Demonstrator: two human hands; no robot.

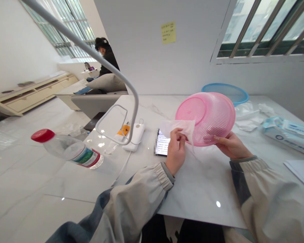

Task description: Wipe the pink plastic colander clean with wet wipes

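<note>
Your right hand (231,145): right of centre, gripping the rim of a round pink perforated plastic basket (215,109), held tilted, base toward you. Your left hand (176,153): centre, fingers pinching a thin white sheet (176,127) at the basket's lower left edge. Black phone with lit screen (162,147): centre, partly behind your left hand. Round blue basket (224,91): right of centre, behind the pink one. Clear plastic bottle with red cap (71,150): left.
</note>
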